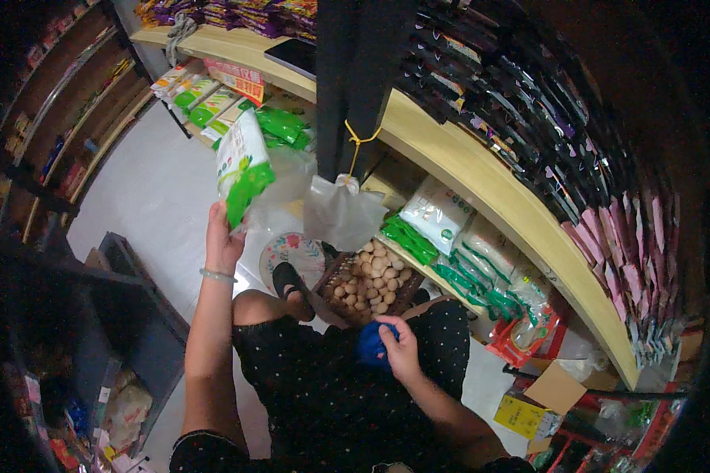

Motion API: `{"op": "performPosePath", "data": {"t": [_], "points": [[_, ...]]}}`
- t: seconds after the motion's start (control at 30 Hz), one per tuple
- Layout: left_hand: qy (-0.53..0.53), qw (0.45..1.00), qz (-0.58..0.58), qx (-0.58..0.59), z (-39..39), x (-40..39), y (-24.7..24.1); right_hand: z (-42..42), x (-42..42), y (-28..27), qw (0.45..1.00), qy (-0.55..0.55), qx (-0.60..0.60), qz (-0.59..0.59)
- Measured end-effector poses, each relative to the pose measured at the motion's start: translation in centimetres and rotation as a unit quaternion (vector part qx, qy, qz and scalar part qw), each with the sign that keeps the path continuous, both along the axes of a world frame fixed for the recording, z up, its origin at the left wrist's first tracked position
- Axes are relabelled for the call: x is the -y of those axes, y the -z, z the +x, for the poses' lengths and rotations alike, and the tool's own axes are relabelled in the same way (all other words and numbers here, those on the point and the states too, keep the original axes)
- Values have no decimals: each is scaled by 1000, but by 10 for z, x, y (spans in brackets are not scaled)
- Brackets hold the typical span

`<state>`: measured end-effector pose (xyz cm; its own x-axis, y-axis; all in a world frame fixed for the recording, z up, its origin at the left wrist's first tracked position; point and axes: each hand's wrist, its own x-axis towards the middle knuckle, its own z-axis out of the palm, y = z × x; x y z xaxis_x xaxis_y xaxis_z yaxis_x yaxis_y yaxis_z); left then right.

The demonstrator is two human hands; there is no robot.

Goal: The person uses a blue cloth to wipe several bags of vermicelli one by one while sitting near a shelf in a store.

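My left hand (225, 236) grips the lower end of a green and white plastic packet (245, 162), held up in front of the lower shelf's packets. Over my lap, my right hand (397, 343) holds a bunched blue cloth (376, 344). Between my feet stands a basket of eggs or similar round, pale brown things (370, 278); which they are I cannot tell. Translucent plastic bags (343, 210) hang from a yellow cord (356, 141) on a dark post, just above the basket.
White and green packets (435, 216) lie on the lower shelf to the right. The curved wooden shelf edge (497, 171) carries rows of black and pink packets. A dark box-like object (148, 295) stands at the left, with a floral round mat (293, 257) on the floor and a cardboard box (555, 387) at lower right.
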<state>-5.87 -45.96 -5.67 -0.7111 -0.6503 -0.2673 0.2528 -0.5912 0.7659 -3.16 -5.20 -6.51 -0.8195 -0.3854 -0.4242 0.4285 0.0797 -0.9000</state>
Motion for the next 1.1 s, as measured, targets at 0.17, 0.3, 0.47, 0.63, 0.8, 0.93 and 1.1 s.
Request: {"op": "performPosePath", "data": {"t": [0.17, 0.3, 0.47, 0.63, 0.8, 0.93, 1.1], "points": [[-5, 998, -54, 35, 80, -46, -35, -19, 15, -30, 997, -56, 20, -54], [70, 989, -124, 38, 131, -116, -73, -15, 36, -63, 977, -125, 55, -166], [183, 976, -97, 70, 162, -193, -48, 19, 30, -46, 981, -141, 54, -121], [384, 879, -281, 29, 135, -216, -48, 5, -41, -22, 961, -2, 180, -209], [328, 867, -356, 117, 76, -190, 19, -11, -127, -11, 987, 77, 64, -128], [280, 926, -171, 185, 18, -195, 83, 0, -164, -25, 979, 127, 36, -157], [232, 835, -349, 357, -35, -217, 177, 21, -188, -33, 983, 138, 9, -118]]}}
